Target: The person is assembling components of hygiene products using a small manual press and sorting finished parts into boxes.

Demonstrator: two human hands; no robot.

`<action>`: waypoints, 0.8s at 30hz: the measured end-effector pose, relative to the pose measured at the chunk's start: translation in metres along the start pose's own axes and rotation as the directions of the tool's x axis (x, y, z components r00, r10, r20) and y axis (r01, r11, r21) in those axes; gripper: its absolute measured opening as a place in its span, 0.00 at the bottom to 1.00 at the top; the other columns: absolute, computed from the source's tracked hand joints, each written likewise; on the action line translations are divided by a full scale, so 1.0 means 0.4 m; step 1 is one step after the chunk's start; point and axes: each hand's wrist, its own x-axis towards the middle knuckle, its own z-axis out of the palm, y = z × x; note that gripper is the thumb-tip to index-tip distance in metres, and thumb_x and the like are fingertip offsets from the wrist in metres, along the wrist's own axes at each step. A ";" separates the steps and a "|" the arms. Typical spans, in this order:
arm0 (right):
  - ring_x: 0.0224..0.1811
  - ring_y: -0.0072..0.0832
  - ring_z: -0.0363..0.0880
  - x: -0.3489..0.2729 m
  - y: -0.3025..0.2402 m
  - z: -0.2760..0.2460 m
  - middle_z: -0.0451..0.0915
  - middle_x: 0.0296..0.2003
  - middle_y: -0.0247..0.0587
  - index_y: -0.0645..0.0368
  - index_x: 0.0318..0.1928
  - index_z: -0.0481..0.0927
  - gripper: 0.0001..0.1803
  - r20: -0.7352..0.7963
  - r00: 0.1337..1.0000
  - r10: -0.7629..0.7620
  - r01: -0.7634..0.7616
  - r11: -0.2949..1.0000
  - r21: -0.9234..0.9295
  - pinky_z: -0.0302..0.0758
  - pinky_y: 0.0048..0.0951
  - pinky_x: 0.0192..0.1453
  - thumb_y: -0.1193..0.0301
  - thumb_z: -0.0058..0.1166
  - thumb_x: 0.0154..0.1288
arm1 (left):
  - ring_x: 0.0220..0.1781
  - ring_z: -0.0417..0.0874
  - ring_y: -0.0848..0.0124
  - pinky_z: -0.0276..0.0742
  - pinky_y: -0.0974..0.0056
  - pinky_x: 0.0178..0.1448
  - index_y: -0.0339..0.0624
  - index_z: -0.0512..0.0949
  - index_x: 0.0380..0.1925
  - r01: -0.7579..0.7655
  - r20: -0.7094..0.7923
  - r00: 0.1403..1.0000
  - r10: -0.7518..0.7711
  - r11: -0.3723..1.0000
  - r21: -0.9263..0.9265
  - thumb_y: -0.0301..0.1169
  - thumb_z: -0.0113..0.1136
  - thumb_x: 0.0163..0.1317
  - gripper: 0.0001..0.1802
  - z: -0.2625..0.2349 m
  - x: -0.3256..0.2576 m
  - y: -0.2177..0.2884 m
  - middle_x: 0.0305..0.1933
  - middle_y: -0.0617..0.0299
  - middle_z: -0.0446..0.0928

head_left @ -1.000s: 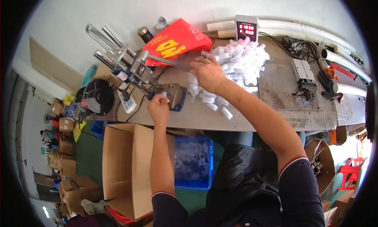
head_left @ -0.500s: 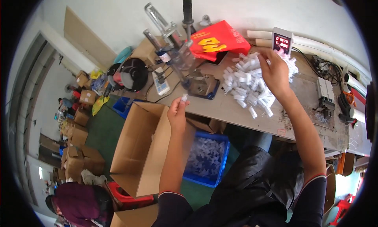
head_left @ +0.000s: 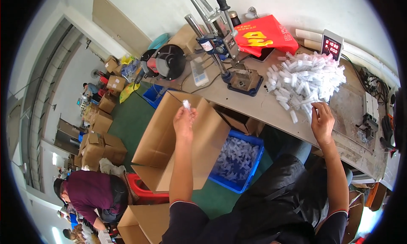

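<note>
My left hand is closed on a small translucent plastic piece, whose ribbed end sticks up past the fingertips. That hand is over the open cardboard box. At the near edge of a heap of similar translucent pieces on the bench is my right hand. Its fingertips are pinched together; what they hold, if anything, is too small to make out. Below the bench, between box and legs, a blue crate contains many small whitish plastic pieces.
A lever press with its base stands on the bench. Behind are a red bag and a counter with lit digits. A metal fixture lies right. Another person bends over at lower left, near stacked cartons.
The view has shifted, so the bench sits further right. My right hand has drawn back from over the heap to its near edge. My left hand, still holding the piece, is now over the box.
</note>
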 end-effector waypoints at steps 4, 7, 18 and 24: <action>0.39 0.37 0.86 -0.030 0.017 0.008 0.81 0.52 0.49 0.60 0.52 0.83 0.16 -0.045 0.996 0.082 -0.074 0.985 0.155 0.84 0.31 0.37 0.86 0.55 0.67 | 0.43 0.89 0.66 0.84 0.63 0.50 0.35 0.81 0.52 -0.282 -0.150 0.929 0.339 0.908 0.310 0.32 0.58 0.76 0.12 -0.223 0.100 -0.021 0.44 0.53 0.88; 0.35 0.32 0.83 -0.033 0.026 0.006 0.80 0.54 0.48 0.59 0.54 0.81 0.18 -0.131 0.974 0.185 -0.160 0.970 0.181 0.82 0.30 0.38 0.84 0.57 0.65 | 0.57 0.82 0.42 0.77 0.49 0.63 0.34 0.80 0.58 -0.120 0.069 0.665 0.743 0.015 0.993 0.30 0.64 0.66 0.21 -0.312 0.094 -0.029 0.56 0.42 0.83; 0.32 0.37 0.82 -0.009 0.070 0.021 0.83 0.33 0.37 0.57 0.43 0.83 0.08 -0.132 0.975 0.177 -0.179 0.984 -0.004 0.79 0.38 0.37 0.71 0.65 0.65 | 0.57 0.82 0.56 0.79 0.57 0.58 0.40 0.82 0.53 -0.618 0.377 0.781 0.498 0.526 0.585 0.25 0.63 0.67 0.14 0.246 -0.162 -0.210 0.54 0.52 0.81; 0.30 0.38 0.83 0.024 0.057 -0.043 0.83 0.30 0.42 0.60 0.37 0.84 0.02 -0.289 0.948 0.132 -0.148 0.989 -0.032 0.79 0.35 0.35 0.76 0.64 0.64 | 0.55 0.83 0.53 0.78 0.54 0.60 0.41 0.83 0.50 -0.732 0.627 0.652 0.426 0.568 0.376 0.24 0.64 0.66 0.12 0.554 -0.303 -0.254 0.51 0.51 0.83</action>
